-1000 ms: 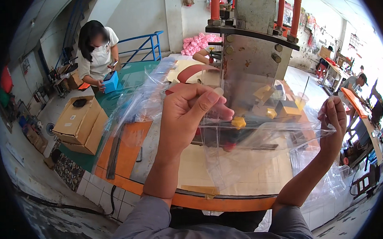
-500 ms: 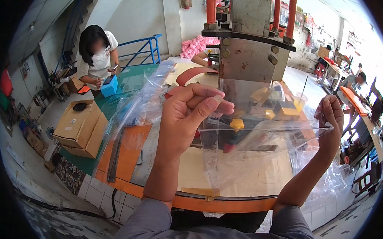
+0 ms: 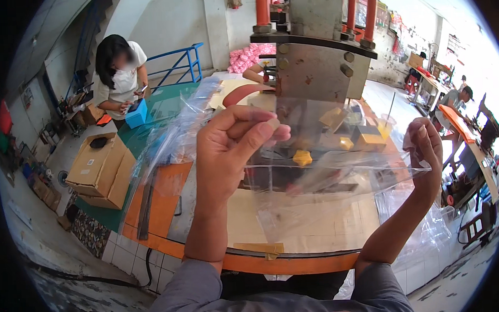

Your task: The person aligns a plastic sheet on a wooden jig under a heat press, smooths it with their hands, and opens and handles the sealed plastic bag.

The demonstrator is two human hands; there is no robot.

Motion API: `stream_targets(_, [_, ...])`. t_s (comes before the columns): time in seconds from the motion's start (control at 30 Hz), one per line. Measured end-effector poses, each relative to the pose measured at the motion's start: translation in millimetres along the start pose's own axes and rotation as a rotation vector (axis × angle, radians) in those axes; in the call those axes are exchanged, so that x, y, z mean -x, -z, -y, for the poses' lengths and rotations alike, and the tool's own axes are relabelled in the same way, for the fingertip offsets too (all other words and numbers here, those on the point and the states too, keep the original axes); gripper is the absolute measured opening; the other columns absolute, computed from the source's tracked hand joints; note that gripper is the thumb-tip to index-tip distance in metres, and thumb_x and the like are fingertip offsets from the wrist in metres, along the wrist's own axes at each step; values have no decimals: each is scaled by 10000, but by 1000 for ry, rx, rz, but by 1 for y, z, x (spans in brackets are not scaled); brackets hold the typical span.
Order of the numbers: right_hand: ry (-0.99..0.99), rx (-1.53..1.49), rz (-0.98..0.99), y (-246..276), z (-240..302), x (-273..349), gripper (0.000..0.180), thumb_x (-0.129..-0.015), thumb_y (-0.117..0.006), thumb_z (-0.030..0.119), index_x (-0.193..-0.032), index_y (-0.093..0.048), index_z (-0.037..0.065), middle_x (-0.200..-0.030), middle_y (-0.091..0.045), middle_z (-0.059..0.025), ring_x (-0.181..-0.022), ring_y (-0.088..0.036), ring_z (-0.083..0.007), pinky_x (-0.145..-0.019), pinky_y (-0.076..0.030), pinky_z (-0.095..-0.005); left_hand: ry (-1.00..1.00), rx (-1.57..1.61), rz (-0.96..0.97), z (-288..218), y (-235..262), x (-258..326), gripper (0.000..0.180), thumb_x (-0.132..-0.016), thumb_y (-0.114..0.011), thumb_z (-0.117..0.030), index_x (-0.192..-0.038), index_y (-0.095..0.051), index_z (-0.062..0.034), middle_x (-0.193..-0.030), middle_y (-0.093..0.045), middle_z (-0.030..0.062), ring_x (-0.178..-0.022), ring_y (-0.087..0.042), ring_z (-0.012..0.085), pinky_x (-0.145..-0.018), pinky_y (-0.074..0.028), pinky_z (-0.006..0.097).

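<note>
A clear plastic sheet (image 3: 338, 172) is stretched in the air between my two hands, above the table and in front of the press. My left hand (image 3: 222, 151) is closed in a pinch at the sheet's left side, thumb against the fingers. Over on the right, my right hand (image 3: 426, 147) pinches the sheet's other end with its fingertips. The sheet's lower part hangs loose and is blurred. Through it show yellow star-shaped knobs (image 3: 302, 157) and a yellow-and-black block (image 3: 368, 139) on the press.
The press (image 3: 315, 71) stands at the table's far side. Cardboard boxes (image 3: 99, 169) and loose clear plastic (image 3: 174, 123) lie to the left. A person (image 3: 120, 78) handles a blue box (image 3: 140, 114) at far left. More plastic (image 3: 422, 232) drapes over the right edge.
My view has shifted slightly to the right. Both hands keep their pinch, and the left has moved a little left. The sheet's hanging part has swung and blurred.
</note>
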State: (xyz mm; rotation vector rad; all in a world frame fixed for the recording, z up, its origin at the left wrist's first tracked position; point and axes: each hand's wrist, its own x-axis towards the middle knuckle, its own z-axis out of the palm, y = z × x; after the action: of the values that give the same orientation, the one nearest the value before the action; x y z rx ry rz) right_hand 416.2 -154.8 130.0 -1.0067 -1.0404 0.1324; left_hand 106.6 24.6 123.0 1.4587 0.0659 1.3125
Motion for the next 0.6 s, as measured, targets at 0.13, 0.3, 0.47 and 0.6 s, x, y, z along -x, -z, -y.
stream_targets(0.13, [-93,15,151,19,6,1,180,-1023,-681,195,-984,-630,28,-822,-554,1,-736,-503,-69,-670,-380,-235,-22,-12,-34,-1,1,-1,152,-982,-711,-30,-1109,-684,48,-958,-785,186,-880,-784,246,-809,-640,349])
stream_targets(0.3, [-88,24,125,16,2,2,160,-1018,-685,175,-980,-634,29,-816,-559,4,-715,-497,-66,-658,-375,-223,9,-26,-32,-2,6,0,155,-975,-722,-35,-1104,-691,46,-945,-788,190,-853,-784,249,-801,-638,345])
stream_targets(0.47, [-26,113,-32,18,4,1,267,-974,-725,300,-910,-641,55,-771,-587,11,-697,-503,-61,-655,-371,-216,48,15,26,1,3,-1,171,-959,-747,-47,-1100,-700,38,-945,-786,200,-839,-786,260,-795,-641,355])
stream_targets(0.6, [-15,42,-19,19,1,0,225,-1001,-717,255,-925,-639,58,-794,-568,12,-716,-500,-75,-684,-378,-231,76,10,31,-1,3,1,204,-957,-760,-67,-1126,-695,26,-980,-784,204,-865,-784,262,-791,-623,349])
